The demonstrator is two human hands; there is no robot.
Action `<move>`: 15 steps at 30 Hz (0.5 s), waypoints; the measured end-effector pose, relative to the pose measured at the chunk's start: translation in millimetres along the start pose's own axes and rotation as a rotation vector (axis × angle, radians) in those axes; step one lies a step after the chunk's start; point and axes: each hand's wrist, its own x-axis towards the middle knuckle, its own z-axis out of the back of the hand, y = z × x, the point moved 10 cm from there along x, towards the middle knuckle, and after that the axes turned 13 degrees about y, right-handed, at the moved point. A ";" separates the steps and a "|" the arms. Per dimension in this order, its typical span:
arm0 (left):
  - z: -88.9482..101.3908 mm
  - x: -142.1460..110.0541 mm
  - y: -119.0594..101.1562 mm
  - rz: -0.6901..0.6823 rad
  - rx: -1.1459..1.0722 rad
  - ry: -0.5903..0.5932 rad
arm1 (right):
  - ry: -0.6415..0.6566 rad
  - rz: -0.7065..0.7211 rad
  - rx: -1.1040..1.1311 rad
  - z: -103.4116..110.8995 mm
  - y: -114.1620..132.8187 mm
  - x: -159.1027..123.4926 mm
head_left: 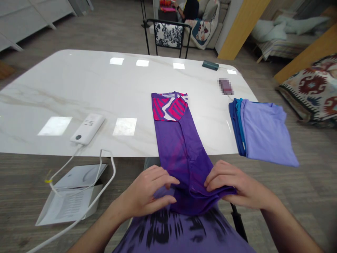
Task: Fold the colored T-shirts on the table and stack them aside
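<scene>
A purple shirt (pixel 171 142) with a pink and white pattern near its collar lies lengthwise on the table, folded into a narrow strip. Its lower end hangs over the front edge towards my body. My right hand (pixel 234 181) is closed on the lower right corner, the hem bunched between thumb and fingers. At the left side of the hanging part is my left hand (pixel 147 191), its thumb and fingers apart; whether the fingertips touch the cloth I cannot tell.
A stack of folded clothes (pixel 265 130) overhangs the right edge of the white table (pixel 86 84). A white power bank (pixel 88 129) with a cable lies left; a dark green device (pixel 210 65) and a blurred-out phone-like item (pixel 225 86) lie far right. Beyond stands a chair (pixel 168 34); a person (pixel 191 10) sits behind.
</scene>
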 end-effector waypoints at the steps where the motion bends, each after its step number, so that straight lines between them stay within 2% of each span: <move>1: -7.8 1.0 8.9 0.044 0.001 0.056 | 0.002 0.005 -0.012 4.7 2.0 4.7; 4: -30.9 -6.8 42.0 0.153 0.004 0.143 | -0.030 0.025 -0.011 14.2 2.2 17.5; 7: -46.5 -17.7 67.5 0.204 0.066 0.089 | -0.158 0.040 0.037 25.3 -2.3 25.9; 10: -48.8 -17.5 70.8 0.208 0.221 -0.108 | -0.325 0.040 0.078 37.8 -7.4 33.1; 15: -36.4 4.9 45.1 0.186 0.363 -0.535 | -0.633 -0.037 0.077 60.1 -10.2 42.1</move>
